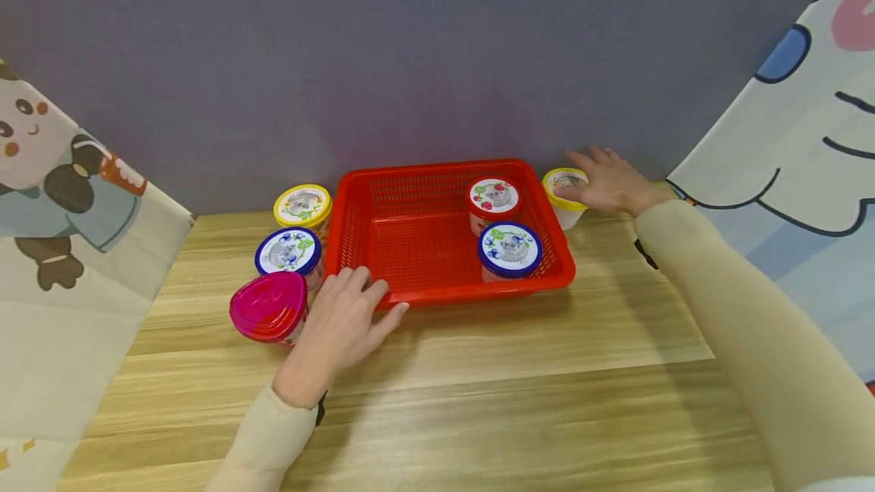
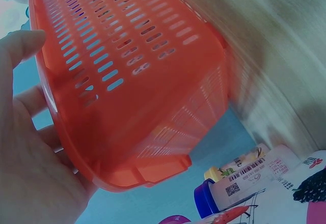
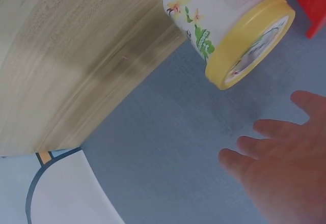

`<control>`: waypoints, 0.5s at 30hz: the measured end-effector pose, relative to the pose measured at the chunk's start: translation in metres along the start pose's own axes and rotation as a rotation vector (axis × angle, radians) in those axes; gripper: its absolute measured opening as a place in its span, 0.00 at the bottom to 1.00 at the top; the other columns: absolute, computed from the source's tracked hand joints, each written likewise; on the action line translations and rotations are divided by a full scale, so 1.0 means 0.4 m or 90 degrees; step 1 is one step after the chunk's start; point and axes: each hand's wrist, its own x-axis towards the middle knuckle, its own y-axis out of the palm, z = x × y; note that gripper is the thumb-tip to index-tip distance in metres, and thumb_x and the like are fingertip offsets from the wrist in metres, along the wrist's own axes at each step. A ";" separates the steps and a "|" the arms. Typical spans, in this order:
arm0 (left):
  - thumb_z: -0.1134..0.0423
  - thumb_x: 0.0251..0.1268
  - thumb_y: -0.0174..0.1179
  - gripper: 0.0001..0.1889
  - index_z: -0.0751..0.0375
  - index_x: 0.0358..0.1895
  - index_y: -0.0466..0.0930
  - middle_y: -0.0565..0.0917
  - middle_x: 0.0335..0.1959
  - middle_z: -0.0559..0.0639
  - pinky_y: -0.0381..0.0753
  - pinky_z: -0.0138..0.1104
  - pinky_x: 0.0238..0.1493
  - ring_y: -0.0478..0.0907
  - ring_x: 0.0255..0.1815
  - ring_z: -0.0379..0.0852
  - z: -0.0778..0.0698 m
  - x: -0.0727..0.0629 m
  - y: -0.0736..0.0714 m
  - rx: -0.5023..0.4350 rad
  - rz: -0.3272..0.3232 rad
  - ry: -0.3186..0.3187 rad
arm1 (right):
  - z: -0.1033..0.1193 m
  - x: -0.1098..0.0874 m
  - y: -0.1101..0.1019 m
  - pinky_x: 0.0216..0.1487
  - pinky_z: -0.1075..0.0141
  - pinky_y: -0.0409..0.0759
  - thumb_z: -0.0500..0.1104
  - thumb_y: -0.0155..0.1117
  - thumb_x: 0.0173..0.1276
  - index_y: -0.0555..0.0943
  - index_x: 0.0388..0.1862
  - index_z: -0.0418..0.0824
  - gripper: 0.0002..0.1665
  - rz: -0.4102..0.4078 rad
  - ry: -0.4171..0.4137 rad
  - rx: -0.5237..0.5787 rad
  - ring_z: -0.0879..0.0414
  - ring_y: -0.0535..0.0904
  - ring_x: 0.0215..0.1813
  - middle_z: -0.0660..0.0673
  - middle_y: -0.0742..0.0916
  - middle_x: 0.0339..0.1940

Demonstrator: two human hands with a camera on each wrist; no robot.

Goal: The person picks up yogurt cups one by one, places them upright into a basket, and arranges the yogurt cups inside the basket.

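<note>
My left hand (image 1: 345, 321) rests over the front left corner of a red plastic basket (image 1: 424, 297). Its fingers lie across the rim, the thumb stretched along the front edge; in the left wrist view the fingertips pass behind the rim (image 2: 66, 135). Inside the basket, at its right end, stand a red-lidded tub (image 1: 494, 196) and a blue-lidded tub (image 1: 509, 250). My right hand (image 1: 608, 182) hovers with spread fingers by a yellow-lidded tub (image 1: 566, 207) just right of the basket. The right wrist view shows a gap between these fingers and the yellow lid (image 3: 249, 43).
Left of the basket stand another yellow-lidded tub (image 1: 302, 206), another blue-lidded tub (image 1: 288, 250) and a tub with a pink lid (image 1: 270, 306). Behind the wooden table (image 1: 478, 393) rises a grey panel (image 1: 424, 52). Cartoon-printed sheets (image 1: 786, 173) flank both sides.
</note>
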 end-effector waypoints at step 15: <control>0.44 0.69 0.60 0.20 0.59 0.31 0.82 0.72 0.29 0.52 0.68 0.42 0.34 0.68 0.31 0.52 0.004 -0.001 0.001 -0.003 -0.007 0.007 | -0.017 0.018 0.013 0.72 0.28 0.43 0.70 0.52 0.71 0.47 0.83 0.38 0.57 0.028 0.022 0.038 0.23 0.39 0.79 0.23 0.47 0.80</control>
